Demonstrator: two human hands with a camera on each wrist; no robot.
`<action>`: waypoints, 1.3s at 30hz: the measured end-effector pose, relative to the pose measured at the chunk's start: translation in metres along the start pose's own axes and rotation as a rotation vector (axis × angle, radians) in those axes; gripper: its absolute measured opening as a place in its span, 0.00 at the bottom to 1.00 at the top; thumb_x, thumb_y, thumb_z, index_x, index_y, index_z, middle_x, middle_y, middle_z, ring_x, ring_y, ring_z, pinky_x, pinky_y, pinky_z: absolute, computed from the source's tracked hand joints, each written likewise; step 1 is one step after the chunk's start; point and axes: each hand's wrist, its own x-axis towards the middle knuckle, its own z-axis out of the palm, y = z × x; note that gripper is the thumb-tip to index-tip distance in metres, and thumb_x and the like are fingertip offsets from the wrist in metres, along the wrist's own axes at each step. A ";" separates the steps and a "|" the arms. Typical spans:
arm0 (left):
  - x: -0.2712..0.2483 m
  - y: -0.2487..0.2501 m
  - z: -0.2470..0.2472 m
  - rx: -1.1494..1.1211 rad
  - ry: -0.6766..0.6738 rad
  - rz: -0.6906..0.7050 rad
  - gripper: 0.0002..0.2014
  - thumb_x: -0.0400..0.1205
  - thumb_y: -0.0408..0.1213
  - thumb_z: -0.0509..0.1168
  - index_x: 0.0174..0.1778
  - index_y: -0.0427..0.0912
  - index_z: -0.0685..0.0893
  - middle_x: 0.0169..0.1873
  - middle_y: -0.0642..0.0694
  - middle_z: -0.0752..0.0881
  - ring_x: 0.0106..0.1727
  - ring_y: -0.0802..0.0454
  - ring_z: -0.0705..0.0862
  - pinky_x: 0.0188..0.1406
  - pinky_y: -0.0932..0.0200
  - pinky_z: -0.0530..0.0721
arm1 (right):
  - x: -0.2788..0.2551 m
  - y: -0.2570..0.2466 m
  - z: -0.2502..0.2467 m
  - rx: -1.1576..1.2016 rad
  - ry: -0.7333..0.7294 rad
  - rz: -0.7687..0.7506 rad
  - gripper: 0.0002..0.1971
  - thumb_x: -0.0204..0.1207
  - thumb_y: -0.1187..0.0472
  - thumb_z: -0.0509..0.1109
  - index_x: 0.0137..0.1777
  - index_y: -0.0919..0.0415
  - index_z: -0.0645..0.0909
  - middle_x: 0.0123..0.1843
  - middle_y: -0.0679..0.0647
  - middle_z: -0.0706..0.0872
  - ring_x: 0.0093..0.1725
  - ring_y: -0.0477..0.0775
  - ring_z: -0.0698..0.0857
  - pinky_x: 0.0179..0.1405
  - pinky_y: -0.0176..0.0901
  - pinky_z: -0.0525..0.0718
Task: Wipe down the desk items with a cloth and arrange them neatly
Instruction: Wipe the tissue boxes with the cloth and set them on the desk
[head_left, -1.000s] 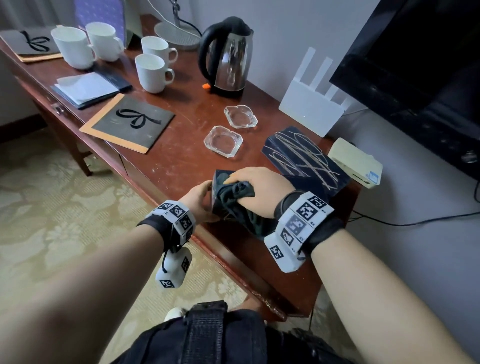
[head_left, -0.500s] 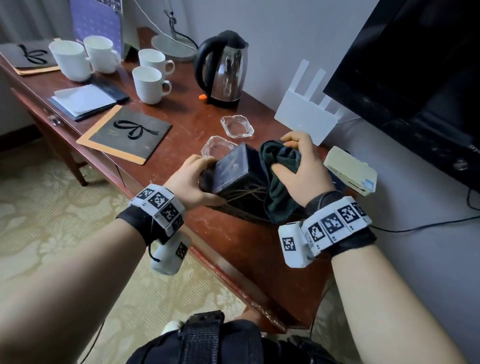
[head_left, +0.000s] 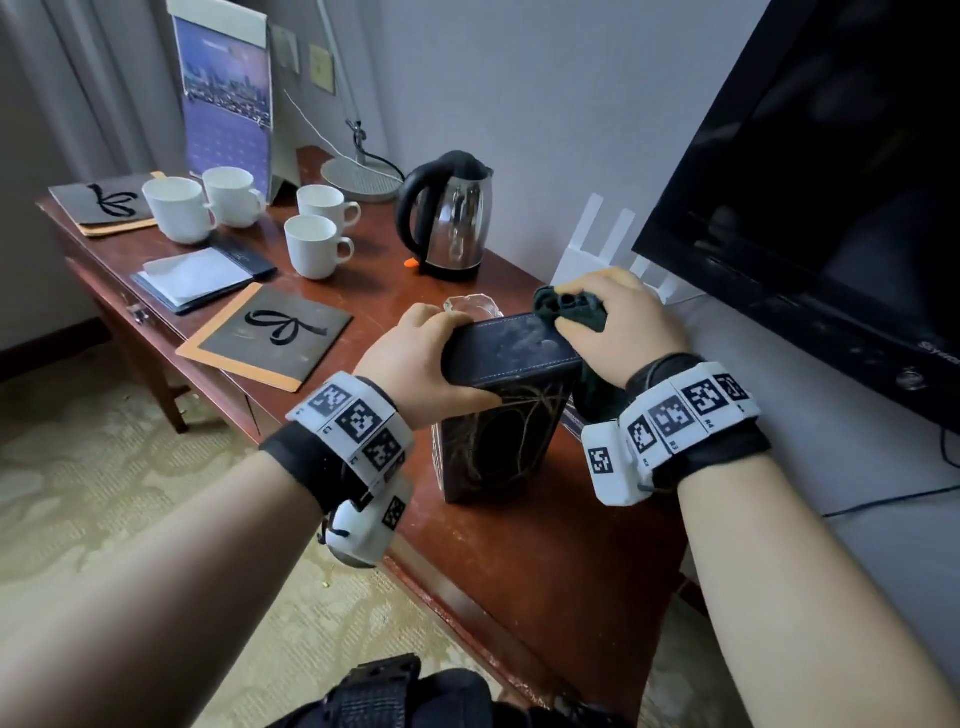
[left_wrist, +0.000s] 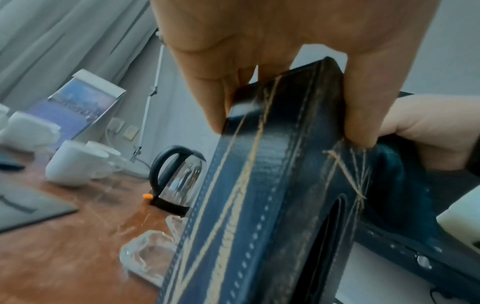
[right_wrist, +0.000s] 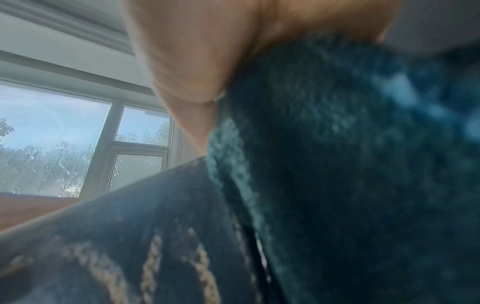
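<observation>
A dark tissue box (head_left: 506, 405) with gold scribble lines and an oval slot stands on end on the wooden desk (head_left: 519, 545). My left hand (head_left: 421, 358) grips its upper left end, thumb on the near face; in the left wrist view the fingers (left_wrist: 358, 107) clamp the box (left_wrist: 259, 195) from both sides. My right hand (head_left: 618, 322) holds a bunched dark green cloth (head_left: 571, 306) against the box's top right end. The right wrist view shows the cloth (right_wrist: 350, 174) pressed on the box (right_wrist: 130, 246).
Behind the box stand two glass ashtrays (left_wrist: 148, 251), a steel kettle (head_left: 449, 221), several white cups (head_left: 311, 244), a white router (head_left: 608, 249) and a black TV (head_left: 831, 182). Folders (head_left: 270, 332) and a notepad (head_left: 197, 275) lie left. The desk's front edge runs close below my wrists.
The box has been raised from tilted to standing on end. My right hand with the cloth moved from the box's side up onto its top end. My left hand stays gripping it.
</observation>
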 end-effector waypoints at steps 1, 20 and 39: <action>0.000 -0.001 0.004 -0.045 0.010 -0.016 0.42 0.65 0.53 0.77 0.74 0.46 0.69 0.67 0.48 0.71 0.68 0.53 0.72 0.65 0.64 0.68 | 0.001 0.002 0.000 0.004 -0.036 -0.005 0.13 0.77 0.52 0.67 0.61 0.44 0.80 0.66 0.47 0.75 0.66 0.54 0.72 0.60 0.42 0.70; 0.007 0.006 0.023 -0.203 0.029 -0.015 0.42 0.67 0.45 0.78 0.74 0.45 0.66 0.66 0.46 0.73 0.63 0.51 0.76 0.66 0.58 0.74 | -0.018 0.044 -0.035 -0.111 -0.327 -0.064 0.17 0.73 0.64 0.65 0.58 0.45 0.84 0.55 0.41 0.77 0.63 0.50 0.78 0.66 0.46 0.73; 0.008 0.006 0.022 -0.220 0.021 -0.033 0.40 0.66 0.44 0.78 0.73 0.45 0.67 0.64 0.48 0.74 0.53 0.59 0.73 0.59 0.64 0.72 | 0.008 0.011 -0.025 0.009 -0.110 -0.039 0.20 0.73 0.62 0.63 0.65 0.47 0.77 0.64 0.49 0.81 0.64 0.54 0.78 0.67 0.52 0.75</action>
